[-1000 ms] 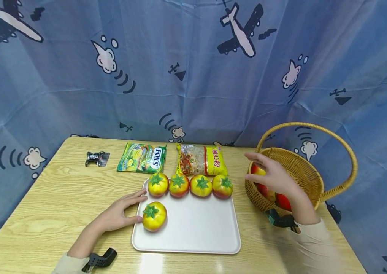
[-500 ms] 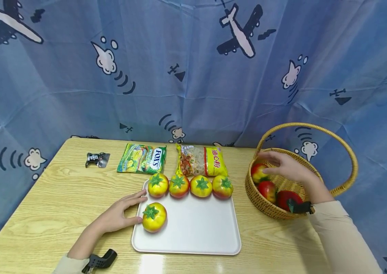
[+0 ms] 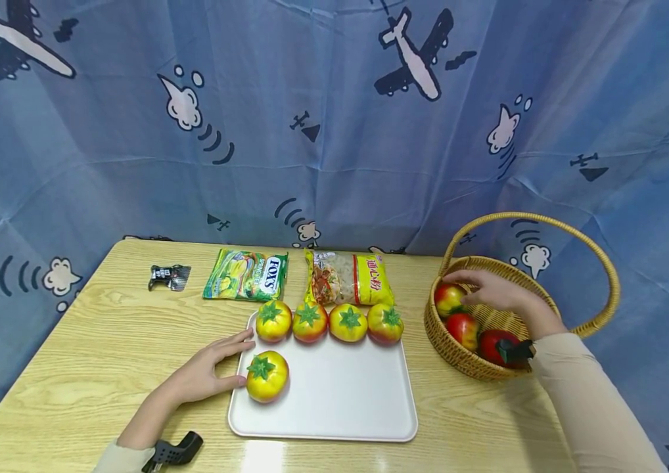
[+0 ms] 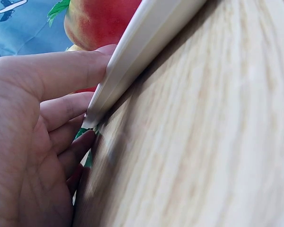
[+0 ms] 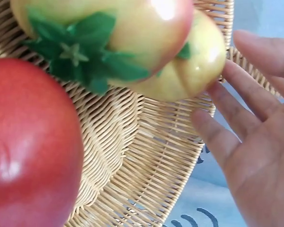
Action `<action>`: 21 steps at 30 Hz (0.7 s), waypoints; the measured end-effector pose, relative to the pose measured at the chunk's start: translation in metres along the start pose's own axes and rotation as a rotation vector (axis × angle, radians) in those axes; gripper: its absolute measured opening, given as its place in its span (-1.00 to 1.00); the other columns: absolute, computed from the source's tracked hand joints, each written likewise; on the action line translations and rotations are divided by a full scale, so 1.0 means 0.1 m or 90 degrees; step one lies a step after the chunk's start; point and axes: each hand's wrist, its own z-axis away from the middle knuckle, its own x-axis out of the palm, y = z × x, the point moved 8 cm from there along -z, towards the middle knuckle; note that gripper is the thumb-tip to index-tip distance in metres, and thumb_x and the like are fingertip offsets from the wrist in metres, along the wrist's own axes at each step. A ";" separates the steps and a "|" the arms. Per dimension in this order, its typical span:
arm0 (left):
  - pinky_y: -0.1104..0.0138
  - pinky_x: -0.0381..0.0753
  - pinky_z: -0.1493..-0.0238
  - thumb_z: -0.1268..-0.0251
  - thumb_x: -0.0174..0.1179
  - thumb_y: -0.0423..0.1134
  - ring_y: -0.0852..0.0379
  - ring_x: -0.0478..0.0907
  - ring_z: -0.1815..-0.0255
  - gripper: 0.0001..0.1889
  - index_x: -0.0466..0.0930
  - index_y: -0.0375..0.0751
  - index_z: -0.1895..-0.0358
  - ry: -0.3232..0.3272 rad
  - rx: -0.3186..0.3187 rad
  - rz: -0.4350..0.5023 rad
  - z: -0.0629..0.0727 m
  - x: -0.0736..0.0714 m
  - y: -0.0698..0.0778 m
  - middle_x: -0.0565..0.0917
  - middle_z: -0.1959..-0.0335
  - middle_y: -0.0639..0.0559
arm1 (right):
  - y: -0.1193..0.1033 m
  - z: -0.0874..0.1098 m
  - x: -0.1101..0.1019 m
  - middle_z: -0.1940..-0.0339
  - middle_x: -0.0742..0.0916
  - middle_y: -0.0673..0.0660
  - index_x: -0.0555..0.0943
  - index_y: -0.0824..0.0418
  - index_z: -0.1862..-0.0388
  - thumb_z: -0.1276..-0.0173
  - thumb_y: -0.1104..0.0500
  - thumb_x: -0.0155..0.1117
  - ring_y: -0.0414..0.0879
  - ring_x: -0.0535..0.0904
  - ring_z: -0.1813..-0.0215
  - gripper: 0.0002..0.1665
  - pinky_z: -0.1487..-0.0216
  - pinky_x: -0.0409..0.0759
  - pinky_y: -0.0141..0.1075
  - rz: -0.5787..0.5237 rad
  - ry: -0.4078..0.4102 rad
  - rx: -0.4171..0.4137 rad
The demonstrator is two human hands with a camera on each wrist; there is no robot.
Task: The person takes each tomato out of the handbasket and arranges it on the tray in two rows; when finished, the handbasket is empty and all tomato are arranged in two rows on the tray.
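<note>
My left hand (image 3: 198, 376) rests at the left edge of a white tray (image 3: 346, 394), thumb and fingers spread along its rim. Just inside that edge sits a yellow-red tomato (image 3: 275, 381) with a green star-shaped top. Several similar tomatoes (image 3: 309, 323) stand in a row along the tray's back. My right hand (image 3: 497, 291) reaches into a wicker basket (image 3: 459, 361), with its fingers at the rearmost tomato (image 5: 203, 59). In the right wrist view its fingers are extended, fingertips right at that tomato's side. Nearer lie another tomato (image 3: 462, 330) and a redder one (image 5: 28, 146).
Behind the tray lie a green candy bag (image 3: 246, 274) and a yellow pasta bag (image 3: 346, 278). A small black wrapped packet (image 3: 169, 276) is at the back left. The basket's tall handle (image 3: 597, 256) arches above its opening. A blue patterned curtain (image 3: 311, 131) hangs behind the table.
My right hand has shifted right from over the basket's left rim, then lowered inside to the rearmost tomato. The left hand has stayed at the tray's edge.
</note>
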 end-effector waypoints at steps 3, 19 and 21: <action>-0.24 0.19 -0.32 -0.12 0.26 0.16 -0.24 0.16 -0.44 -0.30 0.41 -0.08 -0.32 0.000 -0.001 -0.001 0.00 0.00 0.00 0.21 -0.47 0.01 | 0.05 -0.02 0.02 -0.23 0.51 0.39 0.45 0.33 -0.25 -0.17 0.37 0.21 0.31 0.36 -0.25 -0.41 -0.20 0.35 0.19 0.019 -0.011 0.006; -0.23 0.20 -0.31 -0.14 0.26 0.15 -0.25 0.18 -0.43 -0.31 0.41 -0.08 -0.32 0.002 0.010 -0.012 -0.01 0.00 0.01 0.22 -0.47 -0.02 | 0.23 -0.12 0.13 -0.24 0.48 0.44 0.41 0.32 -0.30 0.01 0.48 0.25 0.26 0.40 -0.18 -0.22 -0.11 0.46 0.05 0.013 -0.058 0.050; -0.24 0.21 -0.31 -0.15 0.25 0.14 -0.27 0.18 -0.42 -0.31 0.41 -0.09 -0.32 0.004 0.015 -0.015 -0.01 0.00 0.01 0.22 -0.47 -0.03 | 0.25 -0.12 0.14 -0.25 0.47 0.44 0.39 0.32 -0.32 0.01 0.48 0.26 0.28 0.39 -0.20 -0.19 -0.13 0.45 0.07 0.010 -0.060 0.054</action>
